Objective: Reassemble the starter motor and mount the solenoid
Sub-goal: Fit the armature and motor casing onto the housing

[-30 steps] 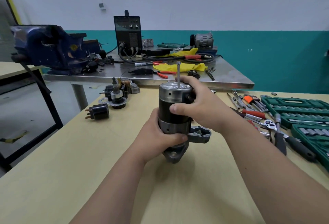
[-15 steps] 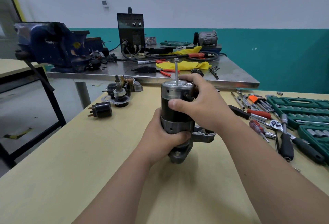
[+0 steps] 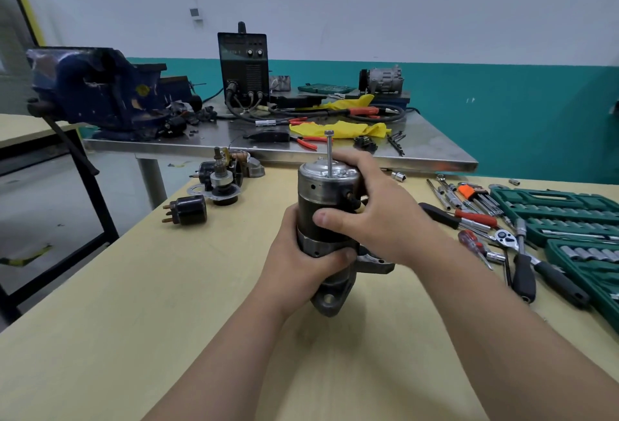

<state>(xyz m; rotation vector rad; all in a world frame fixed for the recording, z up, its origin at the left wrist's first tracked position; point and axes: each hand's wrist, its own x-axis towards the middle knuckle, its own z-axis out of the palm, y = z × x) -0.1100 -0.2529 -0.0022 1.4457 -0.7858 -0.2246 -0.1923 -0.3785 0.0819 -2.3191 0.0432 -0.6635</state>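
The starter motor (image 3: 321,196) stands upright on the wooden table (image 3: 167,303), its grey mounting nose at the bottom. A long through bolt (image 3: 329,152) sticks up out of its silver end cap. My left hand (image 3: 298,263) grips the lower part of the black body. My right hand (image 3: 375,213) wraps round the upper body and end cap from the right, thumb across the front. The black solenoid (image 3: 187,210) with copper terminals lies on its side to the left. Other starter parts (image 3: 222,176) sit behind it.
A green socket set (image 3: 569,219), a ratchet (image 3: 522,253), screwdrivers (image 3: 469,219) and hex keys lie at the right. Behind is a steel bench (image 3: 435,152) with a blue vise (image 3: 97,89), a welder box (image 3: 243,65), yellow cloth and pliers.
The motor and both hands keep their hold. The view has shifted slightly, and my right hand has turned a little round the top of the motor.
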